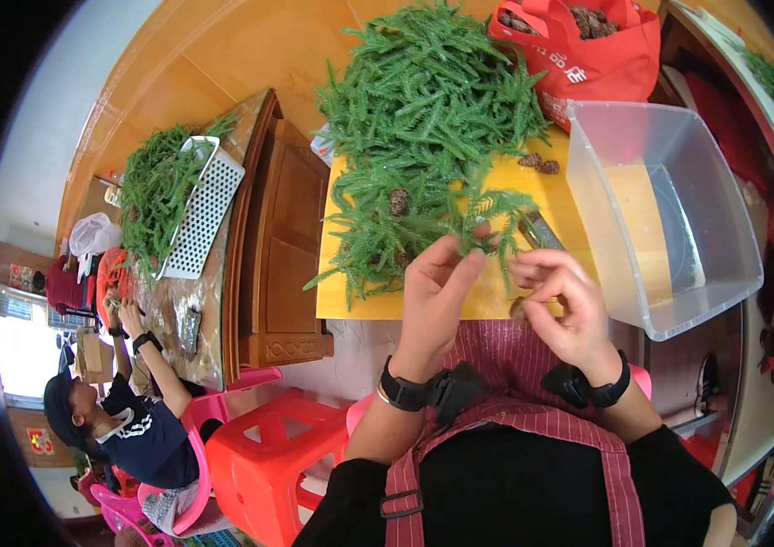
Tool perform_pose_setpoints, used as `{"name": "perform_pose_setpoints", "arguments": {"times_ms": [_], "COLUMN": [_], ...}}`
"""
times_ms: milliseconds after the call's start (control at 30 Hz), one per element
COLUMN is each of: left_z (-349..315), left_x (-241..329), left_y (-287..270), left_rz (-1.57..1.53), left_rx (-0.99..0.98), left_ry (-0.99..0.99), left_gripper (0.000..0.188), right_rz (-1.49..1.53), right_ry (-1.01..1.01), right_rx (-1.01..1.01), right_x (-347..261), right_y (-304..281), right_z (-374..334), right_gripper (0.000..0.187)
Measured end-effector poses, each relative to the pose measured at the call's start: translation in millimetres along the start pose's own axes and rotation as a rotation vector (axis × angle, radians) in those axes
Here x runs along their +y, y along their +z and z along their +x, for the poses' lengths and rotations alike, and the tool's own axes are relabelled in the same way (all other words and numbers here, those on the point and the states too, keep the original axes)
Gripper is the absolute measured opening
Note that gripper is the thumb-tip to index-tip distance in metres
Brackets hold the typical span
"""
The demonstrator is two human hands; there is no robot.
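Green sprig at tabletop near edge: our left hand pinches its stem steady; our right hand, grip closed on small cone.

Black long sleeves, a red-and-white striped apron with a buckled strap, a black band with a device on each wrist, thin bracelet on the left.

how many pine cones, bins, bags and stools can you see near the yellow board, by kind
Loose brown pine cones on the yellow board: 3
Clear plastic bins: 1
Red fabric bags holding cones: 1
Red plastic stools: 1
Total: 6
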State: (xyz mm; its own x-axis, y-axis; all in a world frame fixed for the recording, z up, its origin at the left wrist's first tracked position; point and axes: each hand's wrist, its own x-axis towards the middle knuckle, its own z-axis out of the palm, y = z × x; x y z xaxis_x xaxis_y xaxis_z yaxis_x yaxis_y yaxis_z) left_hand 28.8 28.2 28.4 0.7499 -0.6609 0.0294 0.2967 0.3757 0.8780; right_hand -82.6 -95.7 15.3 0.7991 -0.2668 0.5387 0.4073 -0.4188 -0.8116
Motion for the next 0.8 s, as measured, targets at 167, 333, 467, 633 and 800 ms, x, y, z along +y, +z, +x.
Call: {"name": "perform_pose_setpoints", "arguments": {"times_ms": [167, 333, 467, 633, 800], "left_z": [7, 8, 15, 23, 20], "left_x": [13, 27, 31, 36, 43], "left_y": [-16, -12, -5, 6, 16], "left_rz": [0.061, 0.202, 0.215, 0.307, 0.312], "left_rx": [0.005, 0.022, -0.089, -0.189, -0.151], "left_ry": [0.141, 0.145, 0.182, 0.206, 0.212], "left_gripper": [0.030, 0.028, 0.028, 0.033, 0.031], "right_rz": [0.119, -0.393, -0.543, -0.459, 0.020], "right_ry": [0.348, 0.433, 0.402, 0.242, 0.123], "right_rx": [0.102, -0.023, -0.022, 0.232, 0.633], "right_x": [34, 44, 66, 60, 0], "right_y": [-6, 0, 6, -2, -9], "right_z": [-9, 3, 3, 14, 34], "right_gripper": [0.010, 0.010, 0.012, 0.019, 0.021]}}
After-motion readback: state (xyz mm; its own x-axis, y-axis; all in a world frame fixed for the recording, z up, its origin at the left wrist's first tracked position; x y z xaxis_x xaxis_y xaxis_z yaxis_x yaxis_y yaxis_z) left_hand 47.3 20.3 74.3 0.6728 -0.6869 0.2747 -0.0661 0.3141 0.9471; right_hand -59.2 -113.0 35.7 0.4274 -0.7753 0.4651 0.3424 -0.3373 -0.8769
